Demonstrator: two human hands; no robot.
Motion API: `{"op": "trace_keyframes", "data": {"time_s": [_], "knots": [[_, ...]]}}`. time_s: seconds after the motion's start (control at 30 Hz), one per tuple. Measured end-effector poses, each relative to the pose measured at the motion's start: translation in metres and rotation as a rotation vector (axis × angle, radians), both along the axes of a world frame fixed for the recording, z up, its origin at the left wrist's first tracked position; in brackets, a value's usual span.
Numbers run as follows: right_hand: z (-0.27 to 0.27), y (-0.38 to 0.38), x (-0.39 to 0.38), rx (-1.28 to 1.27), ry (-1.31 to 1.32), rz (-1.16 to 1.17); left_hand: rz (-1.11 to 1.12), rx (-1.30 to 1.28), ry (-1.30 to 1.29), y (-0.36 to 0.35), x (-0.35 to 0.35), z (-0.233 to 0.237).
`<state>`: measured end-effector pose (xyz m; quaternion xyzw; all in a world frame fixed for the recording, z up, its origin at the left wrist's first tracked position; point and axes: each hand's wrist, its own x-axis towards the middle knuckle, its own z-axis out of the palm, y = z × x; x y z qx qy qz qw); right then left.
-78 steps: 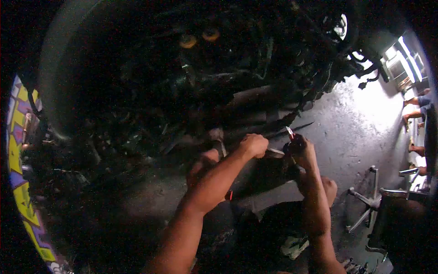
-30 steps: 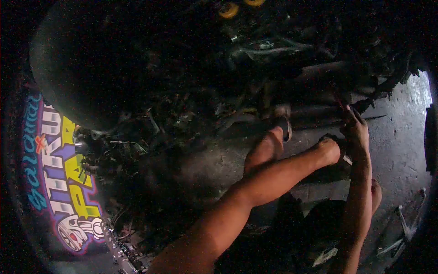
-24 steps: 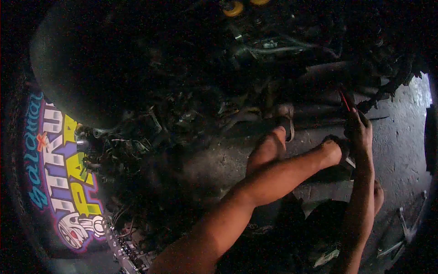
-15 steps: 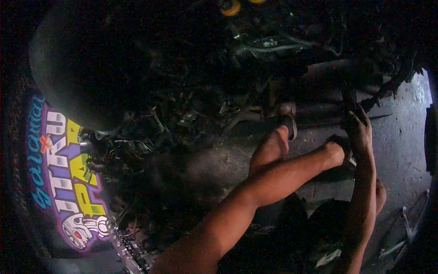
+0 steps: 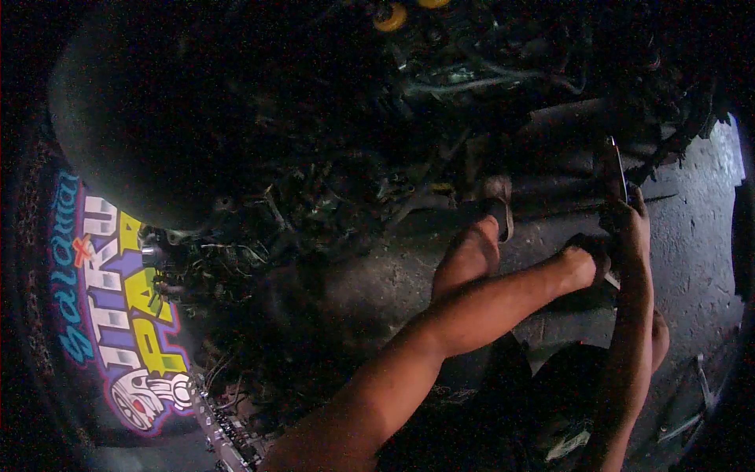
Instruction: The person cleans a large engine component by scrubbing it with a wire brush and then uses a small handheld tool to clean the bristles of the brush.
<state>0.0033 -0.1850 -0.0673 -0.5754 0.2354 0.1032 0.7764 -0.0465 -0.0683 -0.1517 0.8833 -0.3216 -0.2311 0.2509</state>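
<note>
My right hand (image 5: 631, 220), at the end of the arm coming up from the lower right, is closed round the lower end of a thin, shiny-edged tool (image 5: 617, 169). The tool points up in the picture, over the grey floor. Just left of the hand is a foot in a dark shoe (image 5: 588, 250); a second shoe (image 5: 497, 200) is farther left. Two bare legs (image 5: 495, 307) lead to these shoes. A rounded patch of skin (image 5: 659, 340) shows behind the forearm; which body part it is I cannot tell. I do not make out my left hand.
Dark machinery with hoses (image 5: 503, 79) and wires fills the upper and middle view. Yellow round parts (image 5: 389, 17) sit at the top. A banner with colourful lettering (image 5: 118, 291) hangs at the left. Metal tools (image 5: 700, 393) lie on the grey floor (image 5: 692, 236) at lower right.
My right hand has shifted slightly down in the picture and turned. The shiny edge of the tool in it now shows. The legs and shoes have hardly moved.
</note>
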Motion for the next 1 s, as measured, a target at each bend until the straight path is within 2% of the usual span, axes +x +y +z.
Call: {"op": "trace_keyframes", "data": {"time_s": [0.1,0.17,0.27,0.3,0.37,0.4,0.43,0.5,0.53,0.6,0.67,0.73,0.77,0.8,0.9,0.97,1.0], "knots": [[0.01,0.001,-0.003,0.061,-0.049,-0.057,0.083,-0.013,0.1,0.01,0.009,0.082],[0.004,-0.007,-0.002,0.068,-0.052,0.002,0.135,-0.023,0.158,0.01,0.016,0.114],[-0.012,-0.013,-0.002,0.127,-0.061,-0.059,0.084,-0.069,0.149,0.008,0.018,0.087],[-0.007,-0.013,0.0,0.127,-0.082,-0.074,0.067,-0.069,0.13,0.006,0.024,0.098],[0.009,-0.006,0.001,0.06,-0.022,-0.107,0.055,0.135,0.254,0.002,0.03,0.127],[0.019,-0.004,0.0,0.054,-0.013,-0.067,-0.029,0.192,0.094,0.005,0.024,0.112],[0.016,-0.007,0.001,0.048,-0.018,-0.079,-0.042,0.187,0.088,0.006,0.025,0.108],[0.011,-0.008,0.002,0.039,-0.085,-0.057,0.076,0.21,0.265,0.007,0.027,0.103],[0.012,-0.008,0.002,-0.029,-0.048,-0.078,0.064,0.205,0.263,0.007,0.027,0.102],[0.005,-0.008,0.002,0.01,-0.077,-0.08,-0.089,0.357,0.117,0.005,0.027,0.101],[0.025,-0.005,-0.001,0.055,-0.039,-0.112,-0.081,0.258,0.036,0.012,0.019,0.069],[0.024,-0.004,0.003,0.019,-0.039,-0.131,-0.07,0.16,-0.052,0.007,0.027,0.074],[0.019,-0.002,0.004,-0.01,-0.029,-0.141,-0.045,0.253,0.138,0.005,0.03,0.077],[-0.014,-0.007,0.008,-0.036,-0.153,-0.12,-0.021,0.344,0.325,0.002,0.034,0.089],[-0.01,-0.007,0.007,-0.066,-0.05,-0.097,-0.156,0.357,0.292,0.004,0.037,0.112],[-0.025,-0.009,0.007,-0.023,-0.09,-0.15,-0.203,0.391,0.209,0.007,0.03,0.078],[-0.018,-0.009,0.006,-0.025,-0.102,-0.138,-0.199,0.334,0.142,0.009,0.028,0.078]]}}
